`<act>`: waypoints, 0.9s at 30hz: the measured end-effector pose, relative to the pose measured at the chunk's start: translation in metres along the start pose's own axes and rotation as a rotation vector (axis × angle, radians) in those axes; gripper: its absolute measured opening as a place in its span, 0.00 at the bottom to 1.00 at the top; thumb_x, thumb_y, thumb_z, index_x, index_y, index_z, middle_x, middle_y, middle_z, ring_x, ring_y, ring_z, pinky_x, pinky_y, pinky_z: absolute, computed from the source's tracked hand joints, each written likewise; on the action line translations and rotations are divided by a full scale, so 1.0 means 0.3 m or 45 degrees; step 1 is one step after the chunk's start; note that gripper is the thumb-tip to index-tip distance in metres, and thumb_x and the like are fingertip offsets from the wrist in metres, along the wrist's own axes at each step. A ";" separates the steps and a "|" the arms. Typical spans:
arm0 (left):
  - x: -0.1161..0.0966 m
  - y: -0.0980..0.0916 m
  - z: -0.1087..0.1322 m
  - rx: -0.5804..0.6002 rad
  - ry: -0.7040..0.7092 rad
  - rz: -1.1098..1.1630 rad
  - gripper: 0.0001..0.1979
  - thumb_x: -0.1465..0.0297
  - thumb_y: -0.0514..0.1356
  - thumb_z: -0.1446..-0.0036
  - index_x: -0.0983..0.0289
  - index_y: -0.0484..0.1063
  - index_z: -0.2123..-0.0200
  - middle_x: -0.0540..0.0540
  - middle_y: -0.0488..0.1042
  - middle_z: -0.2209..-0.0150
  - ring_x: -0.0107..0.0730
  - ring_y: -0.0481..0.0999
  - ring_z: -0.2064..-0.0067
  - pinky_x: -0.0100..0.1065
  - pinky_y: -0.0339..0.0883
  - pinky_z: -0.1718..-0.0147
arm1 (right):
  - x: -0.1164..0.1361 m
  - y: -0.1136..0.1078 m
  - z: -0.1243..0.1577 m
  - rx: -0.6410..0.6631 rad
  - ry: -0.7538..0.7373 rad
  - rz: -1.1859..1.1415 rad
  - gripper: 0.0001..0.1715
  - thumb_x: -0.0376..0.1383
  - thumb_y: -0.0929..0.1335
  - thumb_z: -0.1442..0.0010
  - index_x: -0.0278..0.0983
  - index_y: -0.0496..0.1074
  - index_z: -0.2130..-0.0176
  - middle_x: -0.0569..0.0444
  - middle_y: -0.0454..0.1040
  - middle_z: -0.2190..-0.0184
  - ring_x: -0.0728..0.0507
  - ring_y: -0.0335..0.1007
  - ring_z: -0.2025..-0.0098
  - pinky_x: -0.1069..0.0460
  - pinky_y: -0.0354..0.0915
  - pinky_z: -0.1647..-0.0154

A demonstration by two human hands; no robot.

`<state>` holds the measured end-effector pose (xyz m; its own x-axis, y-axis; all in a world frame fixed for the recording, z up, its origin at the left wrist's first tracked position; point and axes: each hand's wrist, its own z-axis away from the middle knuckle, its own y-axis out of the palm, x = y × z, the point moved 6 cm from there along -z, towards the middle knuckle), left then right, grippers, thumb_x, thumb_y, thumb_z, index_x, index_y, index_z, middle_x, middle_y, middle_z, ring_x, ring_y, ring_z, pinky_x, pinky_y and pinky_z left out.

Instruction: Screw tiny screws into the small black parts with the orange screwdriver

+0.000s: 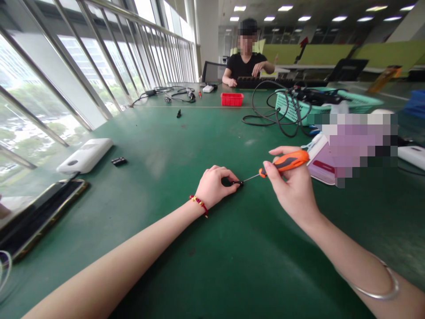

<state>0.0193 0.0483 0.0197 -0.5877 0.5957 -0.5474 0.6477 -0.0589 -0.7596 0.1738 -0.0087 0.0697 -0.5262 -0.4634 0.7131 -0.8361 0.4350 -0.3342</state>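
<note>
Small red basket [231, 101] left of teal basket [360, 103], black cables [292, 135] alongside.

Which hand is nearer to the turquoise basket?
Right: the right hand, gripping a screwdriver, is on the near side of the basket; the left hand is farther off, leftward.

Black piece [240, 183]: partly hidden by left hand [214, 188]
Screwdriver tip [245, 180]: perhaps touching it, too small to tell
Phone [43, 219]: cut off at left
Purple item [321, 160]: partly pixelated
</note>
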 end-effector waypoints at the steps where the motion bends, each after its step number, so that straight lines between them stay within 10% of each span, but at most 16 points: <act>1: 0.000 0.000 0.000 0.003 -0.001 -0.002 0.04 0.68 0.61 0.52 0.60 0.75 0.72 0.48 0.77 0.70 0.33 0.71 0.64 0.35 0.64 0.59 | -0.001 0.001 0.000 0.009 0.005 -0.020 0.12 0.39 0.66 0.45 0.39 0.61 0.61 0.56 0.62 0.71 0.47 0.66 0.74 0.51 0.64 0.73; 13: -0.003 -0.002 0.002 0.007 -0.016 0.002 0.03 0.68 0.61 0.52 0.60 0.75 0.72 0.48 0.77 0.69 0.32 0.71 0.63 0.34 0.64 0.59 | 0.009 0.004 0.009 0.063 0.042 0.034 0.12 0.41 0.67 0.45 0.42 0.62 0.60 0.63 0.58 0.85 0.48 0.60 0.82 0.51 0.59 0.78; 20: -0.007 -0.004 0.001 0.010 -0.009 0.006 0.04 0.68 0.61 0.52 0.60 0.76 0.72 0.48 0.77 0.70 0.32 0.71 0.64 0.34 0.64 0.59 | 0.007 -0.004 0.004 -0.034 -0.012 -0.018 0.24 0.34 0.70 0.51 0.40 0.59 0.56 0.57 0.65 0.73 0.48 0.63 0.78 0.51 0.63 0.76; 27: -0.005 -0.001 0.004 0.000 -0.002 -0.017 0.03 0.68 0.61 0.52 0.60 0.75 0.72 0.48 0.77 0.69 0.33 0.70 0.63 0.34 0.64 0.59 | 0.016 0.010 0.012 0.100 0.062 0.016 0.12 0.38 0.67 0.45 0.41 0.62 0.61 0.63 0.59 0.84 0.49 0.59 0.84 0.52 0.57 0.80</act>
<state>0.0194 0.0466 0.0204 -0.5972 0.5953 -0.5376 0.6398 -0.0507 -0.7668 0.1683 -0.0124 0.0701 -0.5300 -0.4197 0.7369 -0.8402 0.3779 -0.3890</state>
